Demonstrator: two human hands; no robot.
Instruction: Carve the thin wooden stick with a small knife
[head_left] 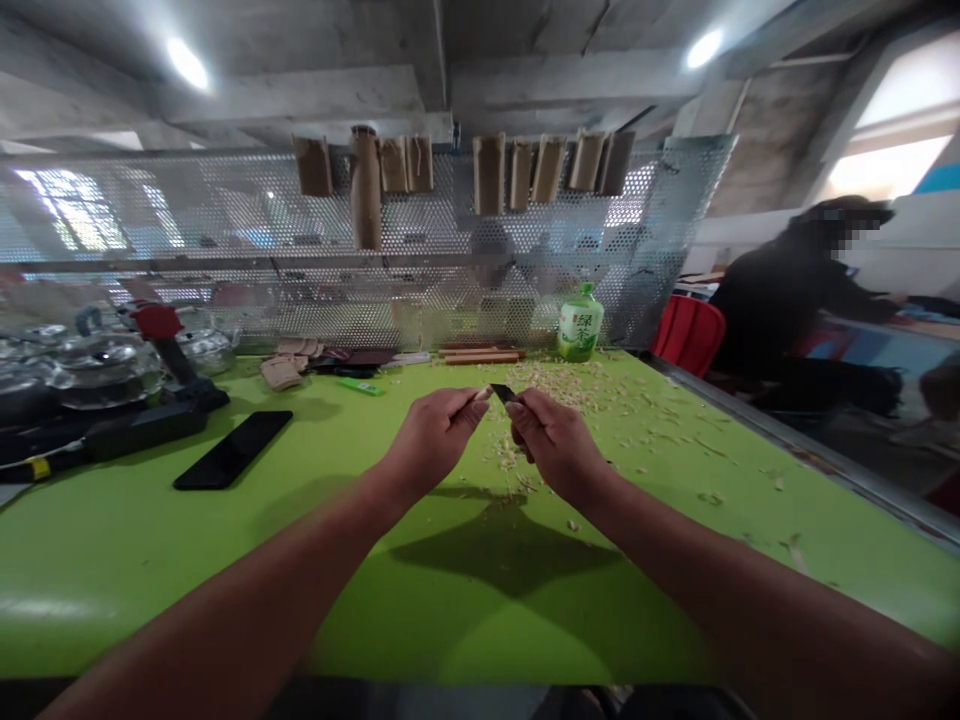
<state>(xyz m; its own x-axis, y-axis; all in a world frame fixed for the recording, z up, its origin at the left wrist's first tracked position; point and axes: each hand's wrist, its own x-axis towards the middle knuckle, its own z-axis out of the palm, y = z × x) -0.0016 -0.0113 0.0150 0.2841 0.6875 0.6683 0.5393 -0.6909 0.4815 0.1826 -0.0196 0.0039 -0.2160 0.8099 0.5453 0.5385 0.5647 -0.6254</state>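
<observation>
My left hand [439,425] is closed round a small pale piece of wood [484,395], whose tip sticks out past the thumb; most of it is hidden in the fingers. In my right hand [555,435], also closed, is a knife with a dark blade [502,392]; its handle is mostly covered by the fingers. The blade points left and lies close to the wood's tip; whether they touch I cannot tell. Both hands are above the green tabletop [360,610], with pale wood shavings [517,455] scattered below and to the right.
A black phone [234,450] lies left, near a red and black power drill [169,345] and glass pots [97,365]. A green tea bottle [577,325] stands at the back beside wooden strips [484,356]. A person in dark clothes [787,290] sits to the right.
</observation>
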